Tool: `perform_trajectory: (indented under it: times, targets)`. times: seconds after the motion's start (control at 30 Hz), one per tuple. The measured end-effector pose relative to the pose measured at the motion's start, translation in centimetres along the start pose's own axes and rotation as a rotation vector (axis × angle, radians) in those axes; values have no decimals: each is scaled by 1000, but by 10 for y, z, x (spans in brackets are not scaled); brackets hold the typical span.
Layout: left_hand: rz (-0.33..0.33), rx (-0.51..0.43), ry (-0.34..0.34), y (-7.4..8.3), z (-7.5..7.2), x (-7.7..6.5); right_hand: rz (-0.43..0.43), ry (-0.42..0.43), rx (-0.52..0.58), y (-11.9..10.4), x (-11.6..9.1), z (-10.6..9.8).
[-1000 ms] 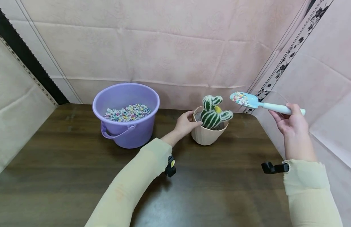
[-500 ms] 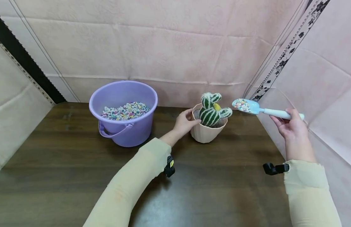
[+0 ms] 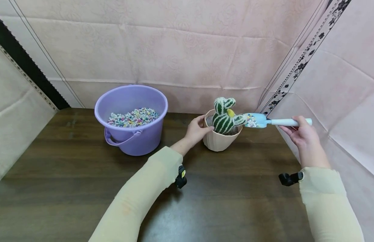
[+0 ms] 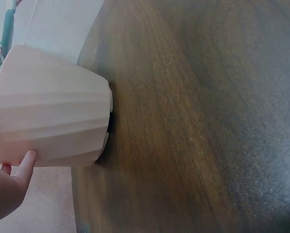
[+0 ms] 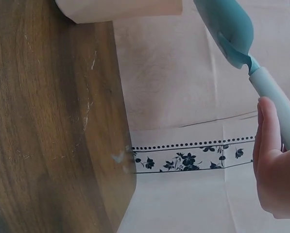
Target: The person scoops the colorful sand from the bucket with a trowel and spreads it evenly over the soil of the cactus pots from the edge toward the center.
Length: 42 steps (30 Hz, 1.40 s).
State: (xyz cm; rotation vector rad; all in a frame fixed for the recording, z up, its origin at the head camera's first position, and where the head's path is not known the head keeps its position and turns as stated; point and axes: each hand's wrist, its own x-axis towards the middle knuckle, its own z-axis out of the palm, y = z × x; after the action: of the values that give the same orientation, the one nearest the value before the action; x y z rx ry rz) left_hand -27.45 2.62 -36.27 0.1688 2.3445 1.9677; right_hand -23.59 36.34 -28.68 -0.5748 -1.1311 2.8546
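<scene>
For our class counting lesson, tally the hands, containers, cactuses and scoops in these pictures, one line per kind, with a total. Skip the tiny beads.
Hands: 2 (left hand, right hand)
Containers: 2 (purple bucket, beige pot)
Cactuses: 1 (green-and-white cactus)
Scoops: 1 (light blue scoop)
Total: 6

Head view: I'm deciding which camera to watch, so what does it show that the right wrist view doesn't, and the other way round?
Only the head view shows the bucket, the beads in it and on the scoop, the cactus and the left hand at the rim of the pot.

Only the right wrist view shows the scoop from below.

Both show the right hand holding the scoop's handle, the table, the floral border and the pot, cut off at the top in the wrist view.
</scene>
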Motion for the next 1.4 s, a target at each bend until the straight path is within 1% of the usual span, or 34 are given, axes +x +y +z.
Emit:
perform_trajectory:
  times: [0.53,0.77,1.0,1.1,1.23,1.4]
  targets:
    - [5,9,1,-1,0,1,-180,-40,-330,7,-4,37]
    - [-3,16,-4,-1,0,2,-239,-54,-433,8,-6,46]
    - [-6,26,0,-1,0,1,-341,-55,-581,5,-10,57]
    - [-5,33,4,0,0,1,-371,-67,-610,3,-12,63]
    - [-10,46,8,-1,0,1,-405,-105,-635,0,-14,69]
    - [-8,49,11,-1,1,1,-421,-136,-644,-4,-16,73]
